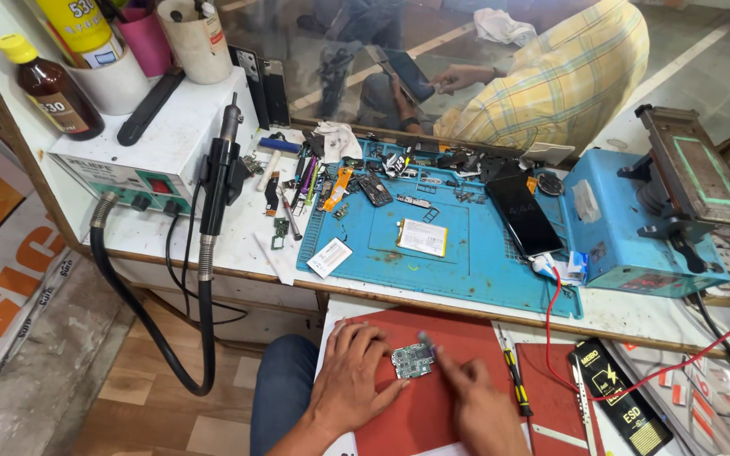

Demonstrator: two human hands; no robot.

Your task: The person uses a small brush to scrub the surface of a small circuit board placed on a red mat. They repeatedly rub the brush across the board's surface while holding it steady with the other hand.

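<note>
circuit board (412, 360) flat on red mat (466, 338), btwn both hands | l hand (351, 377) spread flat, fingertips touching board's l edge | r hand (472, 404) pinches small tool (427, 341) over board

A small circuit board (412, 360) of bare, faintly shiny metal cans and green laminate is seen on a matt red mat (458, 338). A blue rubbery work mat (483, 262), matt and scuffed, is laid on a white painted bench (238, 245), stained and worn. Glossy black glass is shown by a phone (524, 215). A brown glass bottle (51, 84) is capped in yellow plastic, and the floor (162, 405) is of matt wood-look planks
</note>
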